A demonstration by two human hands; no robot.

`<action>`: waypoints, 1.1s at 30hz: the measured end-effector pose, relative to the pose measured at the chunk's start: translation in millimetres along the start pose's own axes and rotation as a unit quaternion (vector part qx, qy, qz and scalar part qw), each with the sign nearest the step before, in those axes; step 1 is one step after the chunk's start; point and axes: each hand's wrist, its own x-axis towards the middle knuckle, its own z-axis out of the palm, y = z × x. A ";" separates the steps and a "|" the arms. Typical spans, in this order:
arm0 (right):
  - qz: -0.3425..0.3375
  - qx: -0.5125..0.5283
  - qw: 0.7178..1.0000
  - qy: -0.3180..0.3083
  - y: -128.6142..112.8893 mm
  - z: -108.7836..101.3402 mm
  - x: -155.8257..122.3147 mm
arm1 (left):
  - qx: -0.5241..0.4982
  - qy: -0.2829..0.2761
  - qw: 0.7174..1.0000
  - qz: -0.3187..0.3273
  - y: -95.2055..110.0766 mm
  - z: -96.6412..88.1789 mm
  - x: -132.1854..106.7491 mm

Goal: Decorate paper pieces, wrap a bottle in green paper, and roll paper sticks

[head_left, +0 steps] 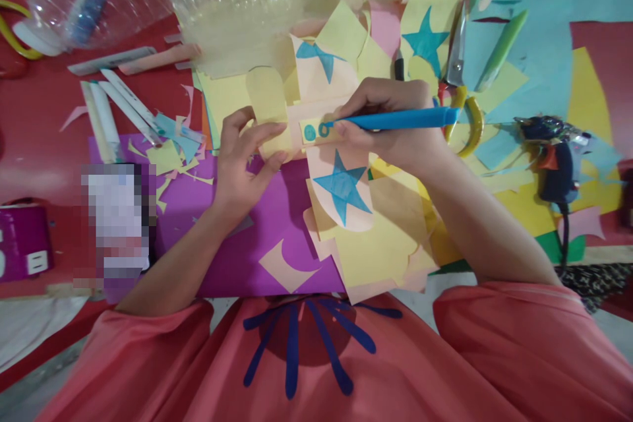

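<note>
My right hand (390,119) is closed around a blue marker (410,119), its tip on a small yellow paper strip (321,132). A filled blue dot and a blue ring show on that strip. My left hand (252,151) steadies a paper cutout (267,95) with a rounded end, thumb and fingers pressing on it left of the strip. Peach paper pieces with blue stars lie above and below the strip, the lower star (343,187) pointing several ways. Under my right wrist, yellow paper (386,231) overlaps a purple sheet (267,211).
Clear plastic bottles (113,0) lie along the back. Scissors with yellow handles (465,119), a green cutter (504,49) and a dark glue gun (558,165) are at the right. White markers (126,109), paper scraps (171,158) and a blurred phone (119,217) sit at the left.
</note>
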 end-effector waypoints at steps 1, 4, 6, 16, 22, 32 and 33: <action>0.003 -0.001 1.000 -0.005 -0.1 -0.3 0.0 | -0.005 -0.006 1.000 -0.012 0.6 0.1 -0.3; 0.009 -0.003 1.000 -0.018 0.1 -1.4 -0.2 | -0.028 -0.025 0.997 -0.063 2.6 0.0 -1.1; 0.002 0.001 1.000 -0.023 0.7 -2.0 -0.3 | -0.043 -0.028 0.995 -0.080 3.3 0.0 -1.3; -0.037 -0.001 0.999 -0.036 6.5 -2.5 -1.0 | 0.001 0.001 1.000 -0.021 1.5 -1.5 1.2; -0.037 0.011 0.999 -0.035 6.8 -2.1 -0.9 | -0.017 0.012 1.000 0.018 0.1 -0.7 0.3; -0.003 0.009 1.000 -0.013 3.3 -3.0 0.4 | 0.009 0.006 1.000 -0.004 3.2 -0.4 0.5; -0.003 0.006 1.000 -0.010 3.2 -3.0 0.5 | 0.007 0.008 1.000 0.003 3.0 -0.4 0.6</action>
